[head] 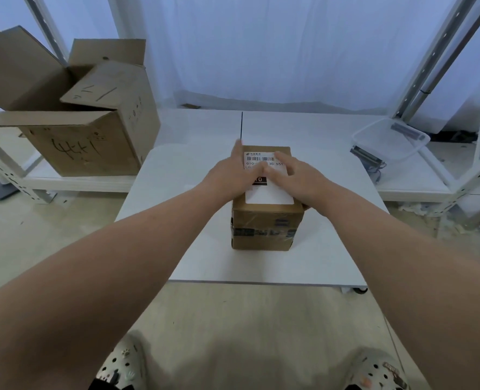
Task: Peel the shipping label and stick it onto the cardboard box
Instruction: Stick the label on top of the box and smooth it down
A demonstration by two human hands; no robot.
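Observation:
A small brown cardboard box [265, 226], taped around its front, stands on the white table [193, 209]. A white shipping label [272, 192] with a barcode lies flat on the box's top. My left hand [234, 173] rests flat on the label's left part, with the fingers stretched along the box's left edge. My right hand [303, 175] lies flat on the label's right part, its fingers pointing left and meeting the left hand over the label's middle. Both hands cover part of the print.
A large open cardboard box [87, 136] with black scribbles sits on a low white shelf at the left. A clear plastic tub [390, 139] lies on the shelf at the right, beside metal rack posts [436, 68]. A white curtain hangs behind.

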